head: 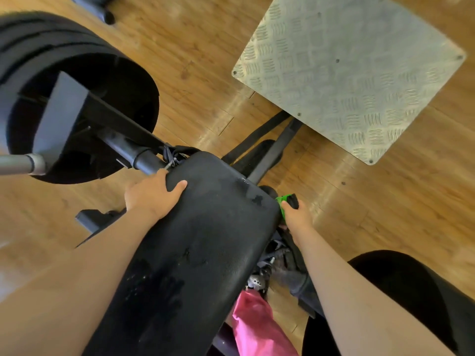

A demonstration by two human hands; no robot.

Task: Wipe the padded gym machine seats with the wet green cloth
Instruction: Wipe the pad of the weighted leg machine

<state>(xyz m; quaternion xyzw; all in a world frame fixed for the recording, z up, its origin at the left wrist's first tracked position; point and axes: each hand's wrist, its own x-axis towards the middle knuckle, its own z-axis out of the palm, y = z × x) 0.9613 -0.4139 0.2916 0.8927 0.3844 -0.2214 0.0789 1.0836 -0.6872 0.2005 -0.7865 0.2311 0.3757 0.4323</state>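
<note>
A long black padded seat [205,240] runs from the bottom centre up to mid-frame, with wet streaks and droplets on its surface. My left hand [151,195] grips the pad's far left corner, thumb lying on top. My right hand [295,214] is at the pad's far right edge and holds the green cloth [282,201] against the side of the padding. Only a small part of the cloth shows beyond my fingers.
Stacked black weight plates [77,86] on a bar fill the upper left. A metal checker-plate footplate [347,68] lies at the upper right over wooden flooring. The machine's frame tubes [272,152] run under the pad. A pink cloth [257,327] hangs below, beside my black-clad leg [401,286].
</note>
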